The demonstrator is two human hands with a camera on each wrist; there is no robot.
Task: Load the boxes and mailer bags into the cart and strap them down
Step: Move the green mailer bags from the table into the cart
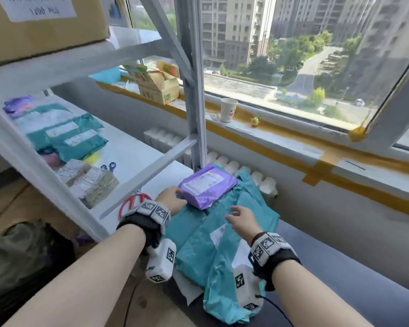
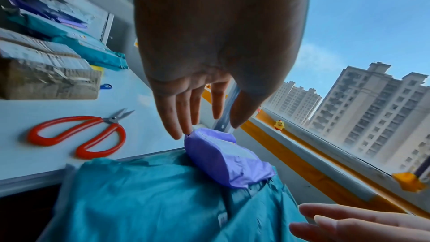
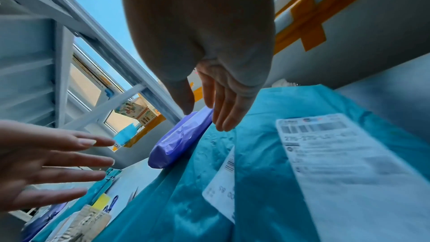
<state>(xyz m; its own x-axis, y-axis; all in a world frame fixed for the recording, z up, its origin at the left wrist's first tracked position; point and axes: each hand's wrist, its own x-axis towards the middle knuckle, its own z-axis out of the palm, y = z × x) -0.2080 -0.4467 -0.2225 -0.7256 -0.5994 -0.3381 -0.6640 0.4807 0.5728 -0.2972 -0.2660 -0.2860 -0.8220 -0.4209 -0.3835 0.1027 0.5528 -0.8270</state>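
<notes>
Head: purple mailer (image 1: 207, 186) lies atop teal bags (image 1: 222, 234), shelf-side. Left hand (image 1: 171, 197) flat-fingered at its edge; right hand (image 1: 241, 218) spread, empty, above the teal.
Left wrist: fingertips (image 2: 186, 128) touch a corner.
Right wrist: both hands should square the mailer flat, judging.

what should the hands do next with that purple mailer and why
Probably close both hands on the purple mailer and lift it. The left hand is open with fingertips at its near corner, the right hand hovers open beside it, and it lies loose atop the teal bags.
</notes>
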